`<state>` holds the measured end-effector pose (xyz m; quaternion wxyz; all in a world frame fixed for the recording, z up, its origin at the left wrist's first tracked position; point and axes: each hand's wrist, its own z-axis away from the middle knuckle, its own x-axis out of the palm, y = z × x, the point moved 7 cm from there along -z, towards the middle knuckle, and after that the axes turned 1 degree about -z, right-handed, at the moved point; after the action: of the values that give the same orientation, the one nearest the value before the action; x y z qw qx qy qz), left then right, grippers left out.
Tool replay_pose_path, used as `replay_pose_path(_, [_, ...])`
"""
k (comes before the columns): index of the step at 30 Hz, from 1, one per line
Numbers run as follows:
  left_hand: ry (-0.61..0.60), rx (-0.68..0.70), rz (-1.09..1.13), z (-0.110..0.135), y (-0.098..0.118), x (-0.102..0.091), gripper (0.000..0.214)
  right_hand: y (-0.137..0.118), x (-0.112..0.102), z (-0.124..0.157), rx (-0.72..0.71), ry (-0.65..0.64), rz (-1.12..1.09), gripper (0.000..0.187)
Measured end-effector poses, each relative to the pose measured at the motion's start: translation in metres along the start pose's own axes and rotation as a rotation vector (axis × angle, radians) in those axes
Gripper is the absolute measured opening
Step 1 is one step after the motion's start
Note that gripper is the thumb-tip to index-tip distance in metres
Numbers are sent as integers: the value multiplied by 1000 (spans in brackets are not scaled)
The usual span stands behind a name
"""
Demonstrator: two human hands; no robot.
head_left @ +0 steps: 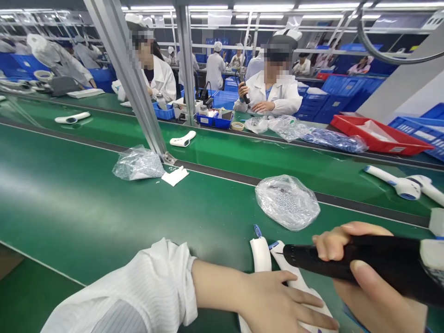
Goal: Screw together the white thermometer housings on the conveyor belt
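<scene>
My left hand (277, 300) lies flat with spread fingers across white plastic housings at the bottom of the view. One white handle piece (261, 256) has a small blue part (257, 231) at its upper end. Beside it, a second white housing (289, 266) points up and left, with blue at its end. My right hand (357, 263) is wrapped round a black electric screwdriver (388, 259). The tool's tip meets the upper end of the second housing, by its blue part. My palm and fingers hide much of both housings.
A clear bag of small screws (287, 202) lies ahead, another bag (138, 163) by the metal post (138, 92). White devices (183, 138) rest on the green conveyor (229, 157). Across it, a person in white (270, 92) holds a black tool near a red tray (381, 134).
</scene>
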<state>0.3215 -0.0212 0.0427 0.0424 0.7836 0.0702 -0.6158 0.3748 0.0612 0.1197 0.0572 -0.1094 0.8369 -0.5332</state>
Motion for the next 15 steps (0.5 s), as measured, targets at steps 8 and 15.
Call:
replay_pose_path(8, [-42, -14, 86, 1, -1, 7, 52, 18, 8, 5, 39, -128, 114, 28])
replay_pose_path(15, [226, -137, 243, 0, -13, 9, 35, 8, 11, 3, 38, -59, 133, 28])
